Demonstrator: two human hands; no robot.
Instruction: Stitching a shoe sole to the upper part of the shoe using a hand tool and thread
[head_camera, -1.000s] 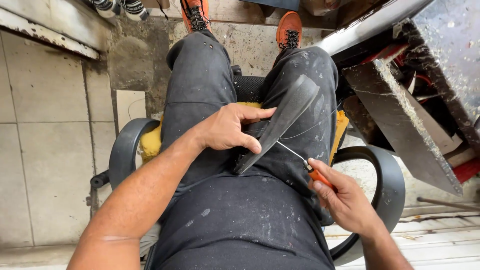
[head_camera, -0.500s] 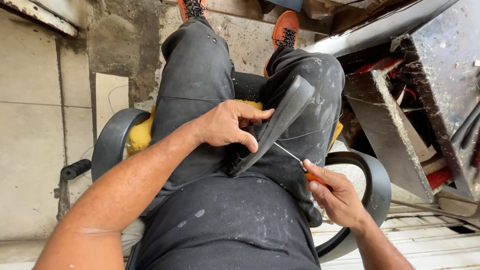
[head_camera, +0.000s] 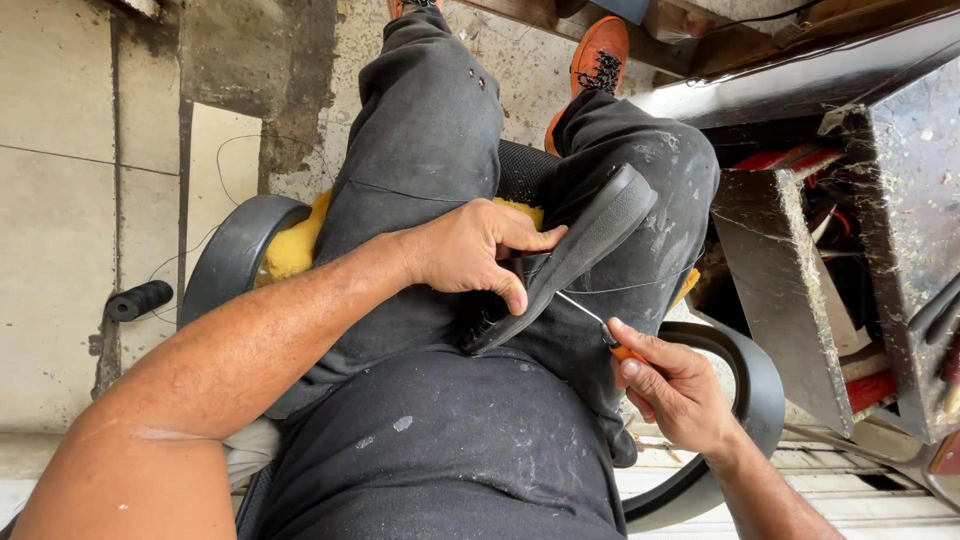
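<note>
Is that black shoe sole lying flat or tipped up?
Tipped up. The black sole slants across the lap, its far end raised above the knee, steadied by the left hand.

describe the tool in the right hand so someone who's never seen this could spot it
Start at the dark trousers of the seated person. Across the lap lies a black shoe sole, steadied by the left hand. The awl in the right hand pokes it: thin metal shaft, orange handle.
</note>
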